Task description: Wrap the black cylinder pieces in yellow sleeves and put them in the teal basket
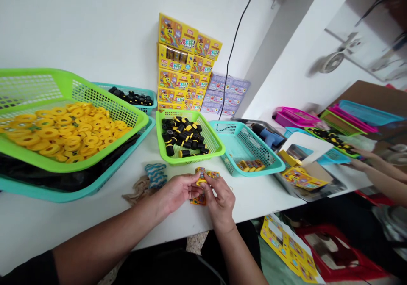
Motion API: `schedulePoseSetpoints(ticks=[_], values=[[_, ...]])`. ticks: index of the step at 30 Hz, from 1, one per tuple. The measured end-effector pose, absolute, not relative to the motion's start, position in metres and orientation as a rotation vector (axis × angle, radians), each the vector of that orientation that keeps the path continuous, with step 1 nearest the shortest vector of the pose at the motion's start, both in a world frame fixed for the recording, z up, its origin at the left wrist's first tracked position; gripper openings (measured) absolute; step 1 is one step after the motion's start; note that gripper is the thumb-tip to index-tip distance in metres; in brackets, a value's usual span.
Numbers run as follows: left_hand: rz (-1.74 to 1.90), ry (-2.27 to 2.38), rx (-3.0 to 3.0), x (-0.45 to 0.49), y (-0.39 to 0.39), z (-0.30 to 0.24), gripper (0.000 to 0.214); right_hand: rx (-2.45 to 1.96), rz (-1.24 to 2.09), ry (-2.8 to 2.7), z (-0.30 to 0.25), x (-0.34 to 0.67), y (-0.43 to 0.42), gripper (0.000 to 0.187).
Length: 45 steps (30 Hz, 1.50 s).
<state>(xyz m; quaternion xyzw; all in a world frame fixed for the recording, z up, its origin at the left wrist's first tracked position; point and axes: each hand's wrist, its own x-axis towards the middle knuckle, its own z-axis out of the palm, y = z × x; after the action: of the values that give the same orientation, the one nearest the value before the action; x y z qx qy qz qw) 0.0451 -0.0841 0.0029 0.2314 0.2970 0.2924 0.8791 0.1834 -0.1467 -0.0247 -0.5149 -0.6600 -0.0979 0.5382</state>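
My left hand (181, 189) and my right hand (220, 198) meet over the white table, fingertips pinched on a small yellow piece with a printed label (201, 174). A yellow curved rim shows at its lower end, between my thumbs. Under and beside my fingers lie orange printed label pieces (199, 200), partly hidden by the hands. Beyond them, a green basket (165, 158) holds black cylinders with yellow bands (184, 136). Right of it, a teal basket (233, 143) contains several yellow labelled cylinders (251, 165).
At left, a large green basket (60, 164) of yellow rings (79, 128) rests on a teal one. Crumpled cloth (155, 175) lies near my left hand. Yellow boxes (178, 79) are stacked by the wall. A metal tray (338, 187) and a co-worker's arms (378, 170) are right.
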Motion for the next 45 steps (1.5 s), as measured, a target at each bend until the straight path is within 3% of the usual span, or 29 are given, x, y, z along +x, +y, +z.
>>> schedulePoseSetpoints(ticks=[11,16,18,23,27,29,32,35,40,45], values=[[0.582,0.655,0.518,0.044,-0.086,0.007,0.009,-1.25,-0.143,-1.571,-0.018,0.186,-0.15,0.013],[0.637,0.594,0.55,0.044,-0.084,0.005,0.011,-1.339,-0.086,-1.783,-0.004,0.184,-0.152,0.044],[0.641,0.592,0.567,0.044,-0.084,0.003,0.01,-1.338,-0.153,-1.864,-0.003,0.182,-0.151,0.045],[0.606,0.664,0.652,0.042,-0.081,0.004,0.042,-1.332,-0.347,-1.766,0.017,0.216,-0.131,0.03],[0.665,0.795,0.796,0.041,-0.081,0.003,0.05,-1.962,-0.422,-1.434,0.059,0.284,-0.09,0.028],[0.679,0.858,0.905,0.042,-0.083,0.001,0.045,-2.343,-0.334,-1.507,0.07,0.313,-0.066,0.032],[0.67,0.903,1.021,0.043,-0.083,-0.005,0.042,-2.523,-0.185,-1.618,0.066,0.339,-0.041,0.034],[0.679,0.918,1.067,0.042,-0.08,-0.01,0.039,-2.591,0.01,-1.71,0.053,0.351,-0.03,0.037],[0.679,0.922,1.081,0.042,-0.079,-0.012,0.039,-2.63,0.188,-1.734,0.048,0.361,-0.023,0.024],[0.674,0.953,1.149,0.043,-0.082,-0.008,0.04,-2.584,0.332,-1.808,0.038,0.353,-0.009,0.032]])
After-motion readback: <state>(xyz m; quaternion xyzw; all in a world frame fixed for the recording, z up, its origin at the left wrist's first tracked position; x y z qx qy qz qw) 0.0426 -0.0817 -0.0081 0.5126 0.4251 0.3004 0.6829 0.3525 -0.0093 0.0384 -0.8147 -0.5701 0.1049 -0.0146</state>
